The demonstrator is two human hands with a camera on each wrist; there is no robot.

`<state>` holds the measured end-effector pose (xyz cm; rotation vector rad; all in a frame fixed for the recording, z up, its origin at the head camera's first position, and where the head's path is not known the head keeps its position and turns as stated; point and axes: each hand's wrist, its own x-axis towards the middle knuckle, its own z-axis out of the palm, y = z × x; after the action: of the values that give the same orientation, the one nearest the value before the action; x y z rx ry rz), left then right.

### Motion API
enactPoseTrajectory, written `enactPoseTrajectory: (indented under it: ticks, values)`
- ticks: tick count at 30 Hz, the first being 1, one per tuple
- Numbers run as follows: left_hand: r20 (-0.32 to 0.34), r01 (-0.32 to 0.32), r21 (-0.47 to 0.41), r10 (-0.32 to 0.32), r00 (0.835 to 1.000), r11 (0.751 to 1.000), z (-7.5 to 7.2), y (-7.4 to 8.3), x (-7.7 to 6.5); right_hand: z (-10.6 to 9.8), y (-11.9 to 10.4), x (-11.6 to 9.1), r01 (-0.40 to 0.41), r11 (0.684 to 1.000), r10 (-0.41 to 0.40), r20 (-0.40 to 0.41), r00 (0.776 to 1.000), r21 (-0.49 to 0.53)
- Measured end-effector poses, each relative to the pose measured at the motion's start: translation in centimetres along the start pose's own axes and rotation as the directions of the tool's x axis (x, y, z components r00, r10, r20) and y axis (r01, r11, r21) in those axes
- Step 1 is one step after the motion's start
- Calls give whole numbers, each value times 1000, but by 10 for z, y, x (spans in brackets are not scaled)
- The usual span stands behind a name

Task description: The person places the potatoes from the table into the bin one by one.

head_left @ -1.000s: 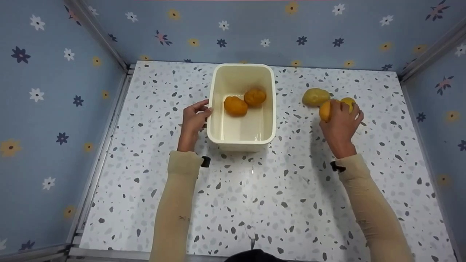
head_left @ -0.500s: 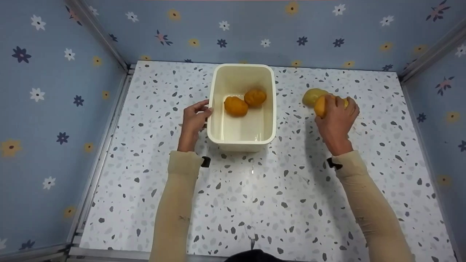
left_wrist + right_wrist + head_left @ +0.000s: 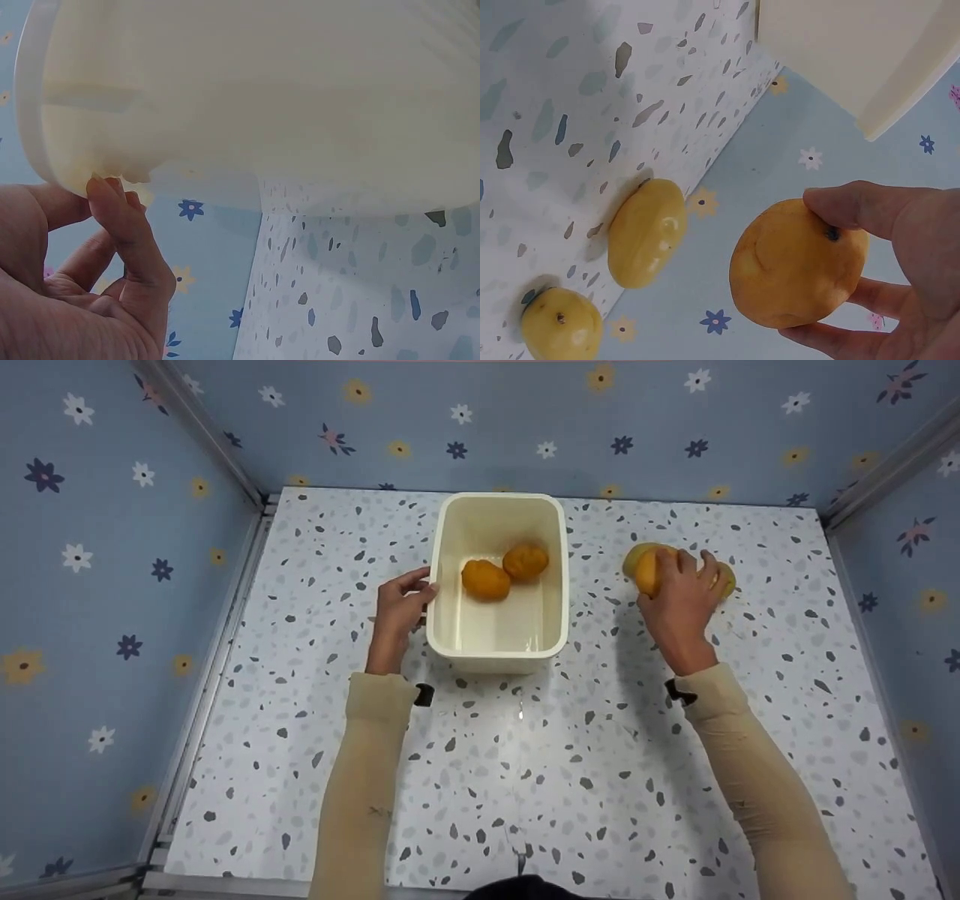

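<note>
A cream plastic bin (image 3: 498, 652) stands on the speckled table, with two orange-yellow mangoes (image 3: 486, 580) touching on its floor. My left hand (image 3: 401, 611) pinches the bin's left rim between thumb and fingers; the left wrist view shows the pinch at the bin's wall (image 3: 262, 90). To the right, my right hand (image 3: 681, 607) holds another orange-yellow mango (image 3: 795, 266) by thumb and fingers, its dark stem spot near the thumb. Beneath that hand, two yellow fruits lie on the table: an oblong one (image 3: 646, 234) and a rounder one (image 3: 561, 324). The head view shows both only partly.
Flower-printed blue panels (image 3: 525, 427) enclose the table (image 3: 480, 780) at the back and both sides. Metal framing (image 3: 217, 660) runs along its left edge. Between the bin and the right hand lies a stretch of bare tabletop.
My right hand has moved left and a little upward in view with the mango, away from the rounder yellow fruit and over the oblong one. The left hand and bin stay put.
</note>
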<state>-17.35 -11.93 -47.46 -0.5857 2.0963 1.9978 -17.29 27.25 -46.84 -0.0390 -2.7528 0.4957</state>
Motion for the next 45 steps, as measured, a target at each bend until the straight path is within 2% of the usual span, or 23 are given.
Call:
enactPoseTrajectory:
  ticks: [15, 23, 45]
  values:
    - [19, -30, -34, 31, 999, 999, 1, 0, -2, -1, -12, 5, 7, 1000, -6, 36, 999, -26]
    - [21, -18, -30, 18, 1000, 999, 0, 0, -1, -1, -19, 7, 12, 1000, -11, 56, 998, -16]
    - [2, -2, -11, 2, 1000, 1000, -1, -1, -1, -3, -45, 15, 96, 995, -95, 17, 995, -39]
